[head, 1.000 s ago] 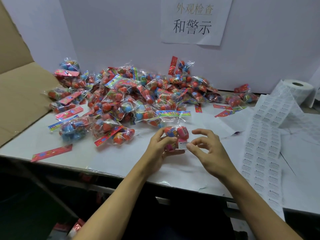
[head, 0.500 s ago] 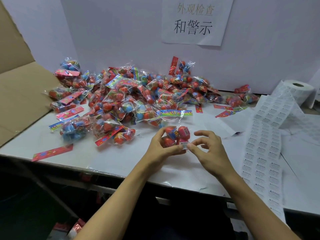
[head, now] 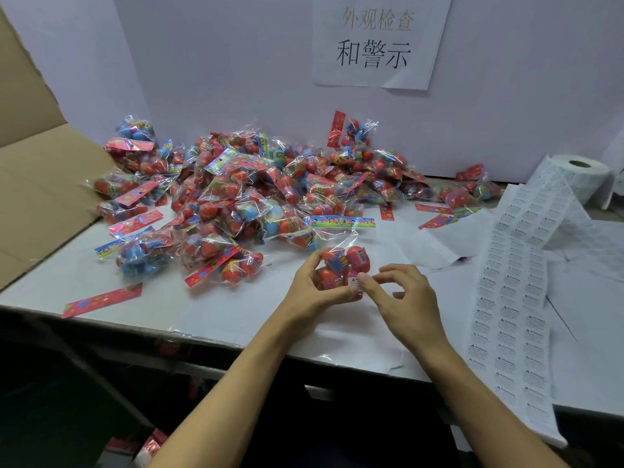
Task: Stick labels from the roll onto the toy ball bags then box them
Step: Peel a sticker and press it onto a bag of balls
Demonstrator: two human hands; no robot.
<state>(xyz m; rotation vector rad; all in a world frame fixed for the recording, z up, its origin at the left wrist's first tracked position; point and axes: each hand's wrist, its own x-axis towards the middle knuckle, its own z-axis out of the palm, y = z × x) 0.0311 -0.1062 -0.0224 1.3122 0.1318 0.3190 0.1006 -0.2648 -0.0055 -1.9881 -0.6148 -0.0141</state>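
Toy ball bag [head: 341, 265] held above bench [head: 101, 278] in left hand [head: 315, 292]; label [head: 355, 284] pressed on by right hand [head: 405, 304] fingertips. Bag judged light, crinkly, slippery; best gripped around balls.

A white paper sign [head: 381, 40] with black Chinese characters hung on the pale wall [head: 209, 62] behind the worktop [head: 236, 309], which was covered with a white sheet. Several loose red card strips lay on the worktop, one [head: 101, 300] near its front left edge and others [head: 434, 216] toward the right. Below the front edge it was dark, and something red and shiny [head: 148, 447] was there, too unclear to name.
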